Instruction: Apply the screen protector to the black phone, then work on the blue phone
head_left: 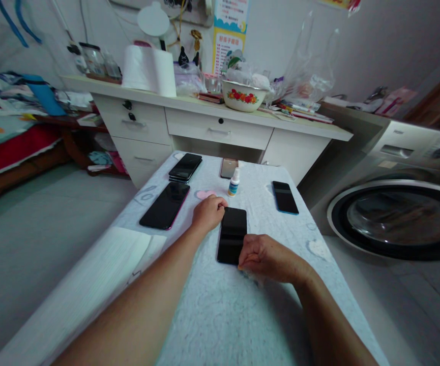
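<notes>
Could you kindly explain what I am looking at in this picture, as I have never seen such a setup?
There is no machine here, only a person's two bare hands. A camera worn on the head looks forward and down, giving the single view. The left hand is at the far left corner of the central phone; the right hand is at its near right corner. Whether its curled fingers hold something small is unclear. Also on the cloth-covered table are a pink-edged phone and a stack of phones at left, a bottle beyond the hands, and a blue-edged phone at right.
</notes>
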{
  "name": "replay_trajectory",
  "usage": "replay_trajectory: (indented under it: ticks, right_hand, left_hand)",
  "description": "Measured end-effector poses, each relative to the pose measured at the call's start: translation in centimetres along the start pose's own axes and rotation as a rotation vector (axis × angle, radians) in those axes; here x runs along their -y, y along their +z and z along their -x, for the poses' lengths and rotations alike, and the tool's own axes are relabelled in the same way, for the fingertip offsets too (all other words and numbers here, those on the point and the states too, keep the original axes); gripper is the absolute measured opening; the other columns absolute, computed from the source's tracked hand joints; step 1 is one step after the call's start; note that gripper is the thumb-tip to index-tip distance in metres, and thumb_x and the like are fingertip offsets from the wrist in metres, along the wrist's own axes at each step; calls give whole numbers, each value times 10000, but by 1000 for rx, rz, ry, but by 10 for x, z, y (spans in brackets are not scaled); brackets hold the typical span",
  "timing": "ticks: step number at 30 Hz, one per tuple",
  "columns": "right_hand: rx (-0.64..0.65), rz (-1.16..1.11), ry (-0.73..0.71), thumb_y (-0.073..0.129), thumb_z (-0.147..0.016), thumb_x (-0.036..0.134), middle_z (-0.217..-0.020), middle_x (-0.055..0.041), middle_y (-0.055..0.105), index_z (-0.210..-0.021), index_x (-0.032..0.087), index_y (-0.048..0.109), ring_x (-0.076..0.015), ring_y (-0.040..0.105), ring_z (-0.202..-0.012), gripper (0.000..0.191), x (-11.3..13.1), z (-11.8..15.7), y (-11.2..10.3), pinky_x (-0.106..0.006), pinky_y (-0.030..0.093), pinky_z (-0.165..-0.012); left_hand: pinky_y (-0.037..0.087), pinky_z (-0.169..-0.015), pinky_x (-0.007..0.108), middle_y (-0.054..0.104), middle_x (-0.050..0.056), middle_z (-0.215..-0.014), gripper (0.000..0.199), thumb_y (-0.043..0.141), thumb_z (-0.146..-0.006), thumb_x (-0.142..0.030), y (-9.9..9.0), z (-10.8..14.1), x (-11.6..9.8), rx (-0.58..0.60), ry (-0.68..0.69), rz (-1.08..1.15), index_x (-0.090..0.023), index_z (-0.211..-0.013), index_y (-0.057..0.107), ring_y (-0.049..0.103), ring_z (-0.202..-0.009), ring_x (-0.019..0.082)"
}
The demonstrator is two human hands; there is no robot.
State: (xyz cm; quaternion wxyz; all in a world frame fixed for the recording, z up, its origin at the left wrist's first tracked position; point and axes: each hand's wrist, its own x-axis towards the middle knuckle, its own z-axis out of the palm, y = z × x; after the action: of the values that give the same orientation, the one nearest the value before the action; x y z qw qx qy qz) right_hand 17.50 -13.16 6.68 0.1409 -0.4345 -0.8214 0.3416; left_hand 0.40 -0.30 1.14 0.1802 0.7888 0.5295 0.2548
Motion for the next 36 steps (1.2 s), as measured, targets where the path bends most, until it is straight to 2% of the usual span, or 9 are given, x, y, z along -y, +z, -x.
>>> replay_trajectory:
  ticks: [4, 9, 16, 24, 28, 32, 36]
  right_hand:
    - [21, -30, 28, 607, -734, 5, -841, 0, 640, -731, 173, 696, -94, 569, -732, 190, 0, 2, -4, -199, 437, -646]
    - [6, -18, 17, 590, -740, 6, -793, 5, 627, -724, 178, 699, -98, 561, -728, 204, 4, 1, -4, -201, 436, -646]
    - [-43, 50, -60, 591, -777, 44, -809, -10, 592, -794, 171, 708, -92, 546, -698, 174, 4, -4, 9, -195, 426, -622]
    - [-137, 68, -71, 591, -831, 116, -838, -8, 572, -816, 181, 695, -95, 539, -700, 124, 5, -10, 22, -213, 437, -649]
    - [-195, 87, -50, 605, -834, 138, -834, -5, 563, -816, 187, 695, -95, 543, -708, 104, 3, -13, 26, -206, 433, -637]
    - [-284, 115, 34, 631, -813, 131, -826, -6, 563, -785, 180, 698, -85, 537, -666, 88, -3, -18, 28, -199, 421, -606]
    - [-360, 182, 103, 639, -818, 161, -828, -20, 569, -815, 178, 705, -104, 557, -695, 69, -9, -21, 26, -219, 428, -641]
  left_hand:
    - [442, -754, 243, 651, 16, -949, 247, 481, -790, -166, -1, 0, -1, 15, -9, -2, -229, -888, 699, 602, -866, 146]
    - [439, -740, 242, 652, 13, -951, 250, 481, -787, -163, -1, 1, -2, 10, -14, 0, -235, -886, 699, 600, -859, 146]
    - [432, -723, 245, 648, 11, -934, 243, 480, -779, -166, 2, 1, 1, -16, 7, 8, -233, -867, 696, 600, -850, 147]
    - [437, -755, 246, 652, 11, -949, 239, 481, -779, -163, 1, 1, 0, -17, 7, 8, -236, -861, 693, 599, -885, 152]
    - [433, -728, 254, 646, 9, -944, 240, 475, -779, -167, 1, 1, -1, -20, 2, 2, -238, -854, 692, 604, -866, 155]
    - [430, -731, 254, 647, 10, -936, 240, 478, -778, -166, 0, 1, -1, -13, -1, 6, -234, -859, 693, 604, -862, 152]
    - [430, -740, 250, 649, 10, -938, 239, 479, -780, -165, 0, 1, -1, -9, -6, 8, -231, -861, 694, 603, -861, 148]
